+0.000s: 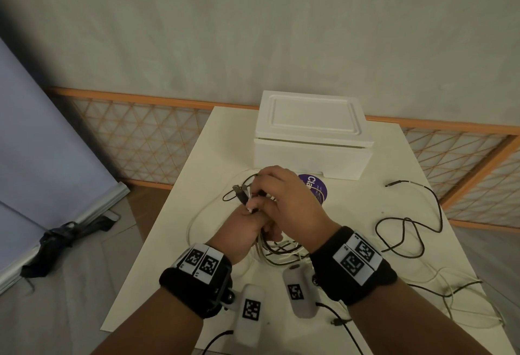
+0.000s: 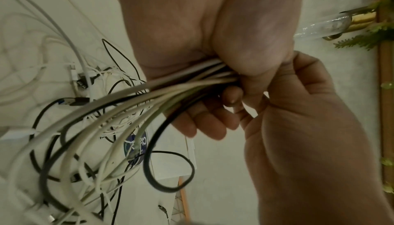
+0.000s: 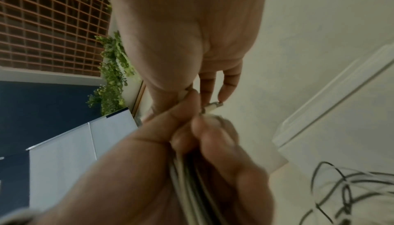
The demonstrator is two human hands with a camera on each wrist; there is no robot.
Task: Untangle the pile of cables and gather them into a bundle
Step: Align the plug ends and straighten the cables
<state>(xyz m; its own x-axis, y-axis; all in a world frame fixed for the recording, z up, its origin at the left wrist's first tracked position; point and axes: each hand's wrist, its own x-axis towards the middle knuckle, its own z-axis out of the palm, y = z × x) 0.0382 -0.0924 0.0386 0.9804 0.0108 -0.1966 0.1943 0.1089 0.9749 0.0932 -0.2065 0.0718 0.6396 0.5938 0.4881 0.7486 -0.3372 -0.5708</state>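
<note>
Nearest the lens, two black wristbands (image 1: 197,284) with square-coded tags, and under the wrists two white pods (image 1: 249,312) carrying the same codes. Ahead of the bands, both hands meeting over the middle of the table (image 1: 174,242).

Left of the hands: a blue-grey panel (image 1: 42,143) leaning on the floor, a dark strap (image 1: 64,236) at its foot, an orange lattice screen (image 1: 135,140) along the wall.

Left hand (image 1: 242,231): fist closed round the cables (image 2: 149,97), a gathered bunch of white and black strands clamped between palm and curled fingers (image 2: 204,124). Plug ends (image 1: 242,194) sticking up out of the fist; loose lengths fanning out below it and trailing onto the table in loops.

Right hand (image 1: 289,202): laid over the top of the left, fingers curled down onto the plug ends. From the right wrist, a fingertip (image 3: 224,96) touching a silver plug (image 3: 213,106) poking from the bunch; whether pinched or only touched, cannot tell.

Beyond the hands: a white box (image 1: 312,140) with lid on, and a purple round sticker (image 1: 318,188) half hidden by the right hand.

Right of the hands: more cable lying apart from the bunch, a black strand (image 1: 405,231) in loops and pale strands (image 1: 450,298) near the table's edge.
</note>
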